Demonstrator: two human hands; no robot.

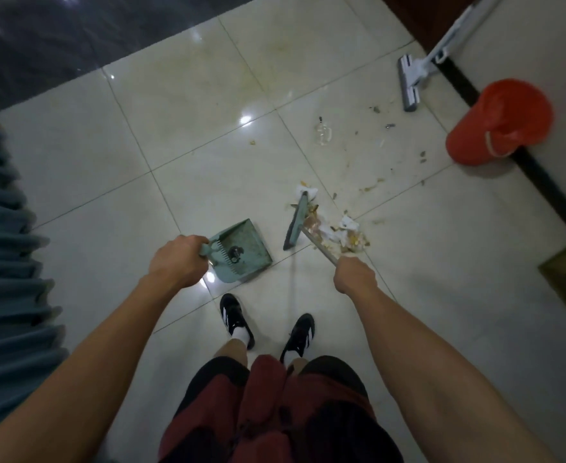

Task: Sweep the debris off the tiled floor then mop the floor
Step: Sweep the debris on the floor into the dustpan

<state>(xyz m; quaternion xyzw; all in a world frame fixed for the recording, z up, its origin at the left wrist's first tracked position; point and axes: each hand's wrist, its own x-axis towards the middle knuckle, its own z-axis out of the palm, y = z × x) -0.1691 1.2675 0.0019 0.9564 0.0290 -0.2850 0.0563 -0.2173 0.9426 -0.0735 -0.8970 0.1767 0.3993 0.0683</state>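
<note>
Broom: light, stiff; right hand clamped on handle, head on floor mid-tile. Debris: paper scraps, crumbs, featherweight, scatter-prone, heaped against broom head. Dustpan: light plastic, left hand gripping handle. Mop at wall edge.

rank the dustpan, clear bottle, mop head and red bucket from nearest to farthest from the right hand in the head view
From the right hand:
1. Dustpan, to its left.
2. Clear bottle, lying farther up the floor.
3. Red bucket, upper right.
4. Mop head, by the wall.
</note>
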